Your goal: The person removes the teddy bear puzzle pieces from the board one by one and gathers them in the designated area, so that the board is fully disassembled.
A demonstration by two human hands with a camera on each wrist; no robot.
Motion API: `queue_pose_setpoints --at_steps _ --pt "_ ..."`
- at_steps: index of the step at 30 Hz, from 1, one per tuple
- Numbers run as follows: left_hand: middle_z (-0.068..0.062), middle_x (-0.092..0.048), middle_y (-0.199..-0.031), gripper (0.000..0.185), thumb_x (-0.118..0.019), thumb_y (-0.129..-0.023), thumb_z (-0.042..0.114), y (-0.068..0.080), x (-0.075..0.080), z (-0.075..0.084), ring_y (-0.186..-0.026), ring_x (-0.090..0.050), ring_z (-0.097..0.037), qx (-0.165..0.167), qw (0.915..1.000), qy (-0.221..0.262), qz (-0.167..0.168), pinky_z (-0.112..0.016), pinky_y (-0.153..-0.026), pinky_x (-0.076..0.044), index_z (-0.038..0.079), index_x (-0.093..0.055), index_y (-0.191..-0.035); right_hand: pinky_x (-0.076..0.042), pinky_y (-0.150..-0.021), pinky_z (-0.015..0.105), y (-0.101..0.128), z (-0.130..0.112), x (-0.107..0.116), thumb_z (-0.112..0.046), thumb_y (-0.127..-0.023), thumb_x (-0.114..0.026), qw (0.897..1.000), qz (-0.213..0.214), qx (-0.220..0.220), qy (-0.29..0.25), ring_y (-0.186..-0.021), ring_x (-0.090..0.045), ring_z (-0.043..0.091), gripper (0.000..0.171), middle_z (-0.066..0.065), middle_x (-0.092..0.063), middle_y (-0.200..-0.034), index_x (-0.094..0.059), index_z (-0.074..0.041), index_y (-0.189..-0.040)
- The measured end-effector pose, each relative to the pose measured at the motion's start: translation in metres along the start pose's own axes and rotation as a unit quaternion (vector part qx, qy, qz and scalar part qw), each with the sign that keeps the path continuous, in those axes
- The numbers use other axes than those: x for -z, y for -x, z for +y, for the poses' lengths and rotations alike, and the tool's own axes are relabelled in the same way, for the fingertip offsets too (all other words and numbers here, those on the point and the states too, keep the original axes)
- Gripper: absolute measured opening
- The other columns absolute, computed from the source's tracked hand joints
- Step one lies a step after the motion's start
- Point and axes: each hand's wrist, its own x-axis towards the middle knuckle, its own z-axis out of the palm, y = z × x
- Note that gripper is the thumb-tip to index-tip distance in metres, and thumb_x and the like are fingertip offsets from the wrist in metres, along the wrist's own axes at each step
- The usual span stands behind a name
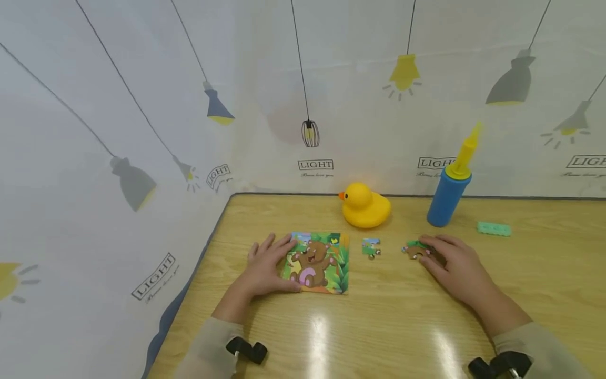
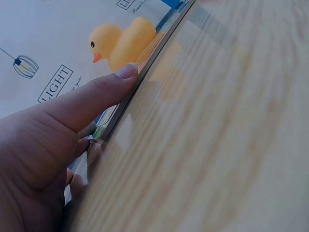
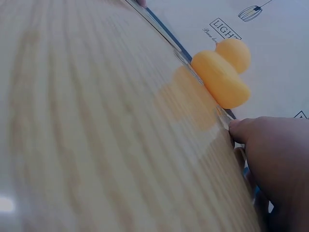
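A square bear jigsaw puzzle [image 1: 316, 263] lies on the table in the head view. My left hand [image 1: 270, 266] rests at its left side, fingers fairly straight, with index finger and thumb touching it near the corners. In the left wrist view the thumb [image 2: 104, 92] lies along the puzzle's edge. To the right, a loose puzzle piece [image 1: 372, 247] lies flat on the wood. My right hand [image 1: 456, 266] pinches a brown and green puzzle piece [image 1: 416, 250] at the table surface, between thumb and index finger. That piece is mostly hidden in the right wrist view.
A yellow rubber duck [image 1: 365, 206] sits behind the loose pieces. Farther right stands a blue hand pump [image 1: 447, 195] with a yellow nozzle, then a mint-green block [image 1: 494, 228] lying flat. White printed cloth [image 1: 265, 158] rises along the back and left edges of the wooden table [image 1: 369, 326].
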Motion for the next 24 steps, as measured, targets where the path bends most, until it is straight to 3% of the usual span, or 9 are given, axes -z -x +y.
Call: queue_pose_setpoints --at_steps 12,24 --pt "0.000 -0.025 -0.176 0.116 -0.095 -0.073 0.060 0.0013 0.0039 0.0014 -0.163 -0.004 -0.041 0.000 1.0000 -0.004 -0.006 -0.072 -0.122 0.007 0.021 -0.040 -0.167 -0.046 -0.097 0.076 -0.0031 -0.0010 -0.0021 -0.023 -0.096 -0.083 1.000 -0.010 -0.021 0.019 -0.127 -0.057 0.052 0.048 0.025 -0.069 -0.133 -0.071 -0.006 -0.138" --pt "0.000 -0.025 -0.176 0.117 -0.094 -0.073 0.062 -0.0004 0.0023 -0.0003 -0.163 -0.004 -0.040 0.000 0.9999 -0.008 -0.008 -0.072 -0.121 0.007 0.022 -0.039 -0.168 -0.047 -0.097 0.073 -0.0030 -0.0046 -0.0021 -0.020 -0.094 -0.083 0.999 -0.013 0.005 0.045 -0.126 -0.059 0.050 0.045 0.019 -0.070 -0.137 -0.073 -0.007 -0.136"
